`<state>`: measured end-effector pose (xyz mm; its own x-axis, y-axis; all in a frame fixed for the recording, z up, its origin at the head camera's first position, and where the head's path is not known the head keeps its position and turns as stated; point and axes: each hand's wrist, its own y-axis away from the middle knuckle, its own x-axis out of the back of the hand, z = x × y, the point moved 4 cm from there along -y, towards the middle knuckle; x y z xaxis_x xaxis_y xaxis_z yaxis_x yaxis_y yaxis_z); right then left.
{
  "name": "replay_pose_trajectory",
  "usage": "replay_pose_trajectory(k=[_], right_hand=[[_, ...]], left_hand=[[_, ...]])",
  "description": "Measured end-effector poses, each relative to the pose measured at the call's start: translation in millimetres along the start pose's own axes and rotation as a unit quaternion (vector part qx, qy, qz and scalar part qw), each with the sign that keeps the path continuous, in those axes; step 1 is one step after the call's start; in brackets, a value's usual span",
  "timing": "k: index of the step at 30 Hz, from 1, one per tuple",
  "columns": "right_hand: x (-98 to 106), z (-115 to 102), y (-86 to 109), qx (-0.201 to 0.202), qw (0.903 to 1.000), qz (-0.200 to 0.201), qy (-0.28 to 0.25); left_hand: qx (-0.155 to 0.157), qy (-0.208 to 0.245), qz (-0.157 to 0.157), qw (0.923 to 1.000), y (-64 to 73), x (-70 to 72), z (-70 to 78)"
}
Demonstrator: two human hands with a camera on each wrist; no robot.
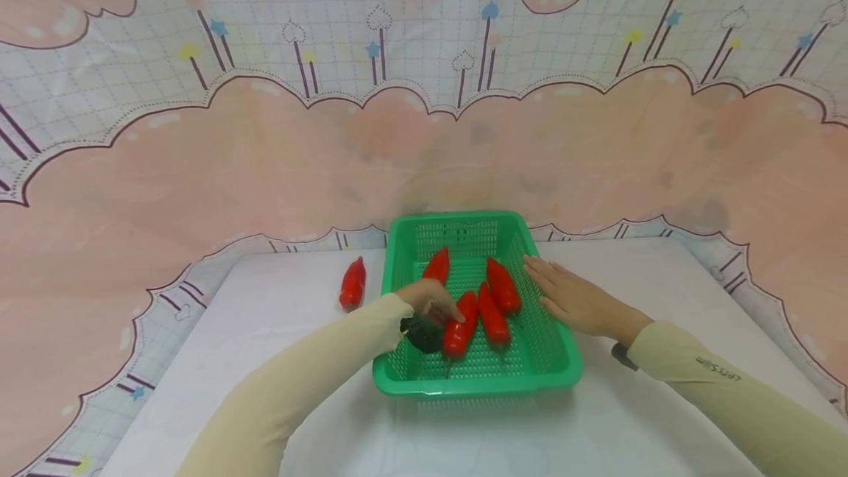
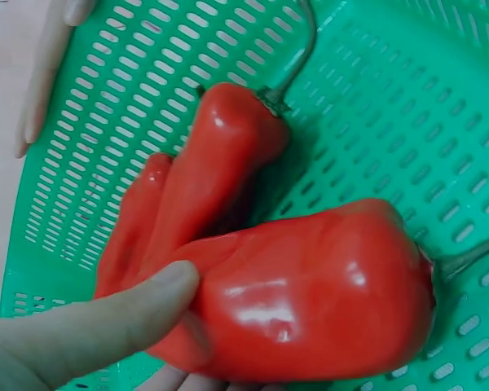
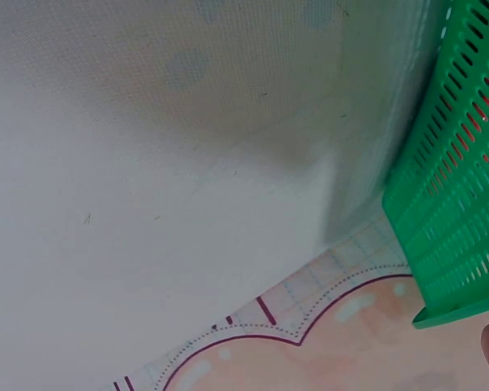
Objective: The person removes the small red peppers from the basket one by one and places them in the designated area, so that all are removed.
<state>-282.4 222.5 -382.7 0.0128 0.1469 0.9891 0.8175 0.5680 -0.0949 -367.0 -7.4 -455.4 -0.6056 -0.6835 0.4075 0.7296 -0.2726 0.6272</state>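
A green plastic basket (image 1: 477, 388) with slotted walls stands on the table and contains several red peppers. My left hand (image 1: 430, 302) reaches in over its left wall and holds a plump red pepper (image 2: 310, 293), thumb on top and fingers under it. Beside that one lie a slimmer pepper (image 1: 493, 321) and another pepper (image 1: 503, 287) near the right wall. Toward the back left lies one more pepper (image 1: 436, 266), partly hidden by my left hand. My right hand (image 1: 581, 302), fingers straight, rests along the basket's right rim.
Outside the basket, a single red pepper (image 1: 352, 284) lies on the white table (image 1: 291, 300) to the left. Behind the table hangs a patterned cloth (image 1: 424, 160) with pink cloud shapes. The right wrist view shows the basket's outer wall (image 3: 448, 212).
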Motion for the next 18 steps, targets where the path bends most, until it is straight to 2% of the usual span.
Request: replay_pose_trajectory(k=[3,4,5,6,7,9,11,12,18], right_hand=[[0,0,0.1,0.001,1.0000,0.000,0.002],[1,-1,0.1,0.002,1.0000,0.002,0.003],[1,-1,0.0,0.004,1.0000,0.004,0.004],[1,-1,0.0,0.007,0.9999,0.008,0.004],[2,-2,0.1,0.010,0.9999,0.011,0.005],[2,-2,0.2,0.015,0.9997,0.017,0.005],[2,-2,0.0,0.016,0.9997,0.018,0.005],[2,-2,-0.2,0.015,0.9997,0.016,0.005],[1,0,-0.7,0.003,1.0000,-0.001,0.002]], left_hand=[[-0.014,0.000,0.015,0.9998,45.7,1.3,17.0],[-0.018,0.005,0.012,0.9997,48.4,3.0,18.3],[-0.026,0.009,-0.002,0.9996,36.3,5.4,14.6],[-0.026,0.014,-0.006,0.9995,33.9,6.5,14.2],[-0.024,0.019,-0.011,0.9995,25.2,7.8,11.4],[-0.029,0.023,-0.016,0.9992,24.3,9.5,11.6],[-0.031,0.029,-0.018,0.9989,29.5,9.7,13.6],[-0.030,0.028,-0.008,0.9991,43.1,8.7,18.5],[-0.073,0.064,-0.016,0.9952,53.7,11.9,22.6]])
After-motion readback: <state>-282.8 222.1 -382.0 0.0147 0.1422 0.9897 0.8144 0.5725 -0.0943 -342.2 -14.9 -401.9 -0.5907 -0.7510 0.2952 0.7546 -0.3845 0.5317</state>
